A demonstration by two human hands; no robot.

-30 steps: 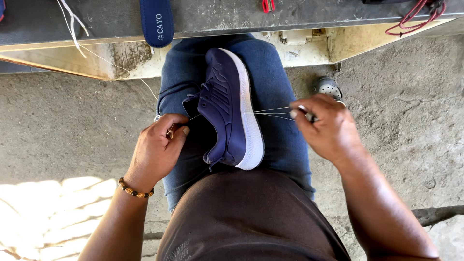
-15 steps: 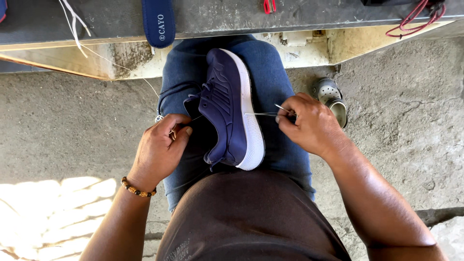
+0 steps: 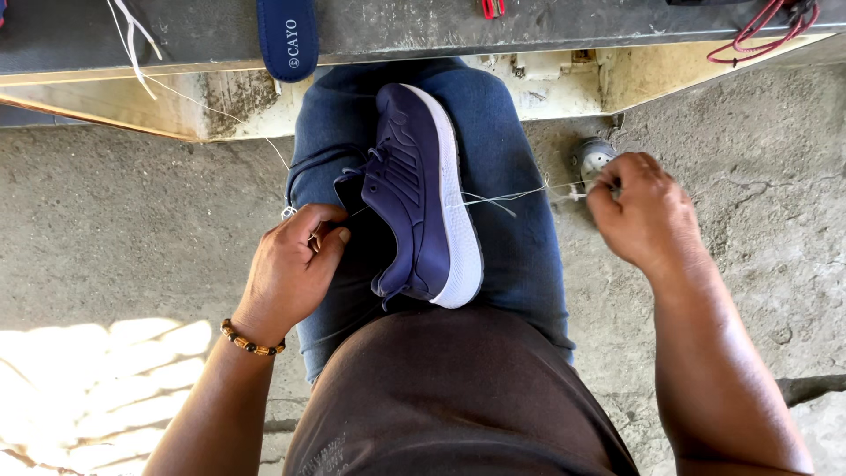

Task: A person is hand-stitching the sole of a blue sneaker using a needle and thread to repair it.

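Navy insole, red cord, concrete floor

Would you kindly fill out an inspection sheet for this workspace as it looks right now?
Surface: grey bench edge at top; concrete floor below.
Job's things: navy shoe with white sole on the lap; thread runs taut from its sole.
Clutter: navy insole, red tool on the bench.
Hands: left hand steadies the shoe; right hand pinches the thread, out to the side.
Cables: red cord, white string on the bench.
Surroundings: small round metal thing on the floor.
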